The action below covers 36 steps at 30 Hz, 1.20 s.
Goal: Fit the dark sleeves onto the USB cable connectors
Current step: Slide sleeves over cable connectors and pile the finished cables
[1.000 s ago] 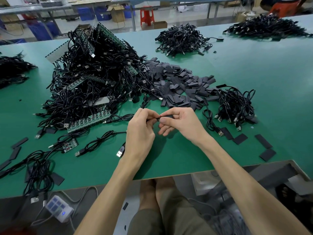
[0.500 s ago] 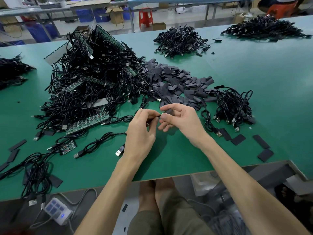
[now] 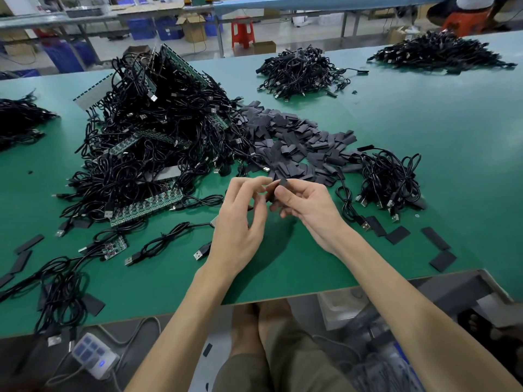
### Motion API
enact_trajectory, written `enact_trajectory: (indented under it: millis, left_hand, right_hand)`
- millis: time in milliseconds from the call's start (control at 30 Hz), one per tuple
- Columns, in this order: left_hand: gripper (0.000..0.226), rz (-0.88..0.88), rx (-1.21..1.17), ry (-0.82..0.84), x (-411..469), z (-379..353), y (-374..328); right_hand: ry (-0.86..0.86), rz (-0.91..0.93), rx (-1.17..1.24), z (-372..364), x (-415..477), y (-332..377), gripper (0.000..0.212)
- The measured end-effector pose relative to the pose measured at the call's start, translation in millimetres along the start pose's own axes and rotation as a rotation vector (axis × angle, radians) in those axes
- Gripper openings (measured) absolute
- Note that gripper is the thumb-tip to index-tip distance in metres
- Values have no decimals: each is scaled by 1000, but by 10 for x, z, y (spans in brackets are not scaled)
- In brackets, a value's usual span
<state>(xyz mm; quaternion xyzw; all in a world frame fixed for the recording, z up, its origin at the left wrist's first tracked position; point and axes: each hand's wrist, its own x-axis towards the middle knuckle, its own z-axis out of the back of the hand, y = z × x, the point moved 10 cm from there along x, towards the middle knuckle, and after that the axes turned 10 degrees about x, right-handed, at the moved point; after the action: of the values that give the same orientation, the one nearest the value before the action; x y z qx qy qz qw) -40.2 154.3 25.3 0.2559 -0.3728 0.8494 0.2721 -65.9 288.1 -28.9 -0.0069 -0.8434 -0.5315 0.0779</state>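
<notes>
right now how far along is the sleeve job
Done: cannot tell; the small cable bundle may be finished. In hand: right hand pinches one dark sleeve, left hand beside it. Remaining: large cable pile and sleeve pile.

The green desk top (image 3: pixel 424 154) looks smooth and matt. At twelve o'clock, the flat dark-grey sleeves (image 3: pixel 297 145) are dull, without shine. At ten o'clock, the black round cables (image 3: pixel 158 142) have a faint rubbery sheen; their rectangular USB plugs (image 3: pixel 200 254) are bright metal. At seven o'clock, the white plastic power strip (image 3: pixel 93 356) looks glossy.
</notes>
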Motion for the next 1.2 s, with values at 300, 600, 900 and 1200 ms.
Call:
enact_trajectory:
  millis: [300,600,900,1200]
  left_hand:
    - [24,-42,-29,63,13,-101,11]
    - [19,-17,-14,101,23,-139,22]
    - [23,92,34,78,-3,-119,90]
    - [23,102,198,36,-13,-61,61]
  right_hand:
    - [79,-31,-68,-97,-6,-39,13]
    - [73,-25,-65,-90,-5,-20,17]
    - [16,-10,-85,-17,12,-29,14]
    - [-160,62,96,201,-3,98,18]
